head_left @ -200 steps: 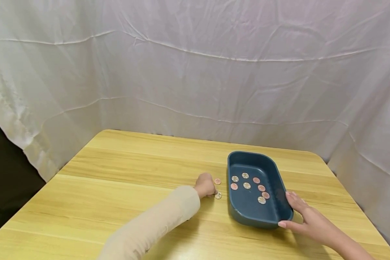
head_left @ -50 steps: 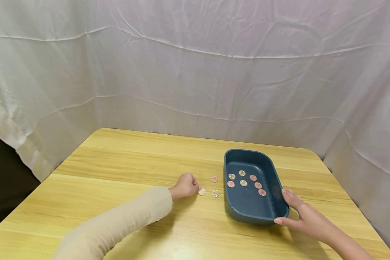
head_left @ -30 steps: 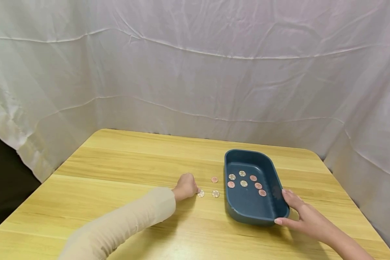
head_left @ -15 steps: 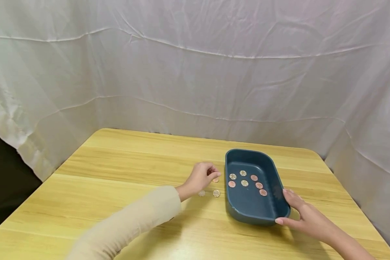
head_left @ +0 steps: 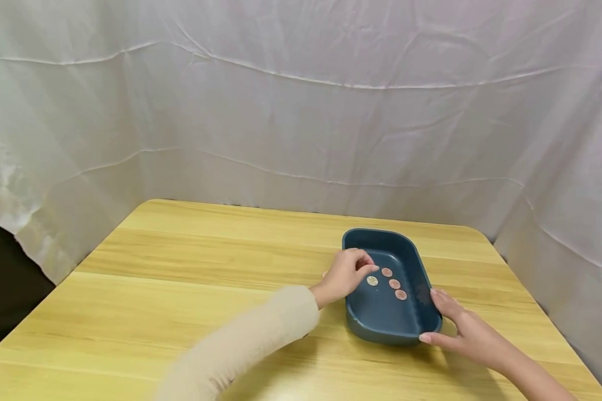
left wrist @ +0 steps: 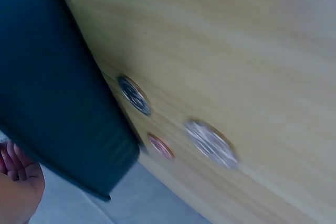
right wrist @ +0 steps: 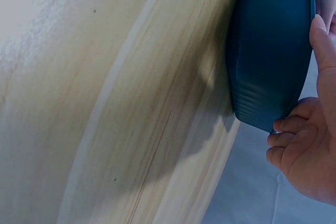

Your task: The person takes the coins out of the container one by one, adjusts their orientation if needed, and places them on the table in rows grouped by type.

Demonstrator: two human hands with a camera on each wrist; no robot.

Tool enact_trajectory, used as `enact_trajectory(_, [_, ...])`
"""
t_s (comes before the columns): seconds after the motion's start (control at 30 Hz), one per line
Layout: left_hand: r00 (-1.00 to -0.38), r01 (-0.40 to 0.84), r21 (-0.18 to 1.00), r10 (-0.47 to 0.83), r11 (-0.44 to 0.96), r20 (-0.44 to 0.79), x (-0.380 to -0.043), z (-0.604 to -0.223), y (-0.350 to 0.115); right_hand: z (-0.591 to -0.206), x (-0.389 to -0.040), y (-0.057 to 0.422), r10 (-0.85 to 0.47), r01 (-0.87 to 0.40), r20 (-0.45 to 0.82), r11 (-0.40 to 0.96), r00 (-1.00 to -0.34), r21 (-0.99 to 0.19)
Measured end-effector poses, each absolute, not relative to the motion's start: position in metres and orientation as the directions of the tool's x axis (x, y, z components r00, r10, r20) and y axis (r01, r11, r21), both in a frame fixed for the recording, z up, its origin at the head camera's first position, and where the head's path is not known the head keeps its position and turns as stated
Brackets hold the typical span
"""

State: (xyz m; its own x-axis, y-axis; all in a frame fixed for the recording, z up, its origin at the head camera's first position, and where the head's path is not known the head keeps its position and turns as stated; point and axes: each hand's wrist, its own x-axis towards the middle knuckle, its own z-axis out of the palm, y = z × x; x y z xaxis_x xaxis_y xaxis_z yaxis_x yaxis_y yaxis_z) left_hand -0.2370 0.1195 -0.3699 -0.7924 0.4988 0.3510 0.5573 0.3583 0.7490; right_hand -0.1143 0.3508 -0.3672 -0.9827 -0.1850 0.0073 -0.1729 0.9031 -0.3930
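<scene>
My left hand [head_left: 348, 274] is over the left side of a dark blue plastic tray [head_left: 381, 320], thumb extended and fingers bent, with no coin showing between them. Just past its thumb lies a gold-toned coin [head_left: 372, 281], and further right three reddish coins [head_left: 394, 284] lie on the tray floor. The hand hides the coins at the tray's left. My right hand [head_left: 464, 328] grips the near right corner of the tray, also seen in the right wrist view, where its fingers [right wrist: 289, 124] curl at the rim. In the left wrist view, two silvery coins [left wrist: 211, 144] and a reddish coin [left wrist: 160, 146] lie outside the tray.
The wood-grain table [head_left: 180, 267] extends left and in front of the tray. A pale cloth curtain [head_left: 301, 128] hangs behind it and along both sides. One table coin [head_left: 324, 274] peeks out behind the left wrist.
A gold coin at the tray's near end has gone, and another coin appeared on the table, where my left hand nudged it. That hand then moved right, over the tray; my right hand stayed.
</scene>
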Motion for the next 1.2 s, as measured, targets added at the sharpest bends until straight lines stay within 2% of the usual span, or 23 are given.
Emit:
enact_trajectory(0.3, [-0.768,0.59,0.701,0.548,0.402,0.332,-0.238,-0.376,0.154,-0.364,-0.115,0.35,-0.186,-0.164,-0.012,0.896,-0.983,-0.412])
enact_trajectory(0.5, [-0.746,0.609,0.637,0.614,0.473,0.257,-0.24,-0.38,0.172,-0.367,-0.114,0.351,-0.198,-0.182,0.002,0.898,-0.98,-0.4])
enact_trajectory(0.73, [-0.651,0.703,0.48,0.746,0.524,0.139,-0.246,-0.385,0.182,-0.367,-0.114,0.352,-0.2,-0.186,0.006,0.901,-0.98,-0.391])
enact_trajectory(0.97, [-0.542,0.81,0.254,0.84,0.528,-0.017,-0.251,-0.392,0.187,-0.366,-0.113,0.351,-0.205,-0.2,0.027,0.902,-0.978,-0.383])
enact_trajectory(1.07, [-0.541,0.817,0.21,0.84,0.537,-0.045,-0.252,-0.394,0.19,-0.367,-0.113,0.351,-0.205,-0.202,0.034,0.903,-0.978,-0.379])
enact_trajectory(1.2, [-0.568,0.795,0.189,0.817,0.577,-0.103,-0.249,-0.392,0.194,-0.367,-0.112,0.351,-0.202,-0.202,0.041,0.905,-0.979,-0.374])
